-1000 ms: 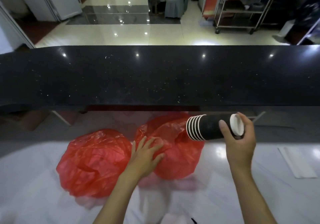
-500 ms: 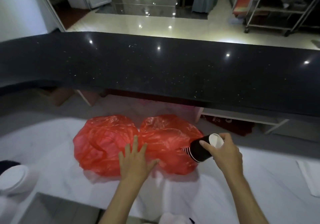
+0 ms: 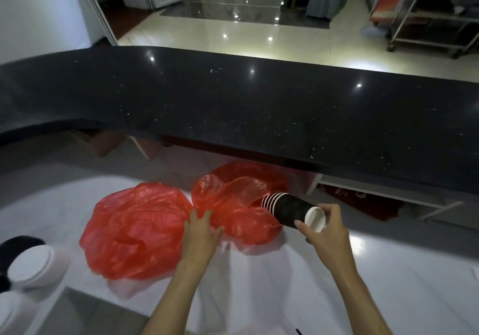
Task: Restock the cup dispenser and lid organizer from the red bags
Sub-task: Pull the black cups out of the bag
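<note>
White worktop [image 3: 337, 282] carries two red bags [image 3: 140, 228]. At the right bag's [image 3: 233, 205] mouth, my right hand [image 3: 326, 231] grips a black paper-cup stack [image 3: 287, 209], fingers curled round it; my left hand [image 3: 201, 233] presses that bag, fingers spread.

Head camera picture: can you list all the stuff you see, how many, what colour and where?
bags: two, red, side by side on the white counter, second one to the right.
cups: one nested stack, black with white rims, on its side at the right bag's opening.
counter: one, white, under the bags.
ledge: one, black, speckled, behind the bags.
lids: white, bottom left; count unclear.
cart: one, metal, far right.
left hand: fingers straight, on the right bag.
right hand: holds the cups near their base.
</note>
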